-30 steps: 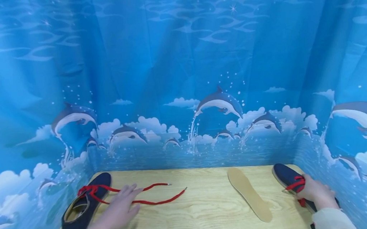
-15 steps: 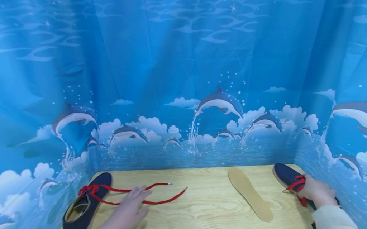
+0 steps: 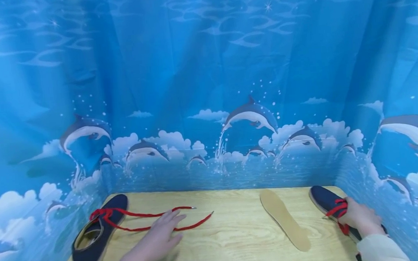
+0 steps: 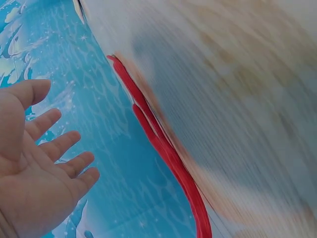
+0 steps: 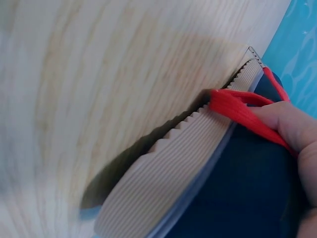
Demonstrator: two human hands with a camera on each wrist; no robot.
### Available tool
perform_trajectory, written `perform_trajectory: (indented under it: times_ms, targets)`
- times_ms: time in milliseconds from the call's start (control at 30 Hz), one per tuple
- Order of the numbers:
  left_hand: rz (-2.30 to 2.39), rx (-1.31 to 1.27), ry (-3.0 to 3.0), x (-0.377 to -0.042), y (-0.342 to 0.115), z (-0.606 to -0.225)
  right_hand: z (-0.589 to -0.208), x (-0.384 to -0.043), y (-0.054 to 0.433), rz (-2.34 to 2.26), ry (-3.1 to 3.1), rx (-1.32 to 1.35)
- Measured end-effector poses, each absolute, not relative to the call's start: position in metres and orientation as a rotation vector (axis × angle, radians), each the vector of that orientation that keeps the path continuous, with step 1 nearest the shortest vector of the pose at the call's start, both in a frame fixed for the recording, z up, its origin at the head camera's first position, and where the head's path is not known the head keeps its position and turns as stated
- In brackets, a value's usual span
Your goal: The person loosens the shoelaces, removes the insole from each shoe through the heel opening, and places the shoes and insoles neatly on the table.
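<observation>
A navy shoe (image 3: 92, 242) with red laces (image 3: 198, 223) lies at the left of the wooden table, its two lace ends stretched out to the right. My left hand (image 3: 158, 237) hovers over these laces, fingers extended and holding nothing; the left wrist view shows its palm and spread fingers apart from the laces (image 4: 173, 161). At the right, a second navy shoe (image 3: 325, 198) with a ribbed pale sole (image 5: 166, 181) lies under my right hand (image 3: 361, 217). That hand grips the shoe's middle, with the thumb against its red lace loop (image 5: 247, 116). Its heel is mostly hidden by the hand and sleeve.
A tan insole (image 3: 285, 220) lies flat on the table (image 3: 236, 243), left of the right-hand shoe. Around the table's back and sides hangs a blue curtain (image 3: 205, 85) printed with dolphins, close beside both shoes.
My left hand has moved to the right over the laces, nearer their tips. The right hand stays on its shoe, and both shoes and the insole keep their places.
</observation>
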State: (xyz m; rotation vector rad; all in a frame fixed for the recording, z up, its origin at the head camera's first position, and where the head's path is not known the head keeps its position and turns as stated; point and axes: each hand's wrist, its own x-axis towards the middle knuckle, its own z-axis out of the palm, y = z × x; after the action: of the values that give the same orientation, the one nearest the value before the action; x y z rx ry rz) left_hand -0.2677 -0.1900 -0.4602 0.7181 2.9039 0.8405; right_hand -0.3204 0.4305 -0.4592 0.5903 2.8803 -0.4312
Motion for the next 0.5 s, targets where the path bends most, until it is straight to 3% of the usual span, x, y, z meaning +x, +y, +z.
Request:
perform_trajectory:
  times_ms: [500]
  targets:
    - [0.825, 0.834, 2.935, -0.266, -0.162, -0.460, -0.455, -0.316, 0.415, -0.463, 2.898, 0.467]
